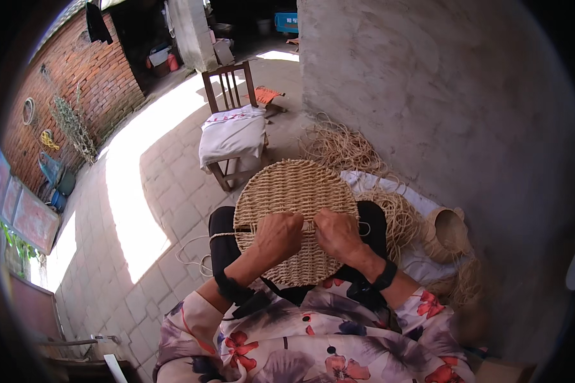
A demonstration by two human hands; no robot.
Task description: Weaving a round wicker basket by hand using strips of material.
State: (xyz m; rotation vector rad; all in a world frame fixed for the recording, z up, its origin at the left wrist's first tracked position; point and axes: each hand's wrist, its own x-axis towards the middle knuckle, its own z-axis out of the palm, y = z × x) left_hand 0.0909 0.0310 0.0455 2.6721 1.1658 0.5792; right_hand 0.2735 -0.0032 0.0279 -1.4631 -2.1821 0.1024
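Observation:
A round mat [294, 185] woven from tan straw cord lies across my lap. A narrow gap with crosswise strands divides its weave near the middle. Over that gap, my left hand [278, 235] is closed, knuckles up, on the straw cord at the weave. Close beside it, my right hand [338, 235] is closed the same way; the fingertips of both are mostly hidden. A loose length of straw cord [223, 235] leaves the mat's left edge and curls down beside my knee. A thin loop shows past the right edge.
Tangled straw cord [396, 220] lies to the right on a white cloth [421, 203], with another heap [342, 143] by the grey wall [441, 76]. A woven basket [447, 233] rests on its side. Ahead stands a wooden chair [233, 127] with a white cloth over its seat.

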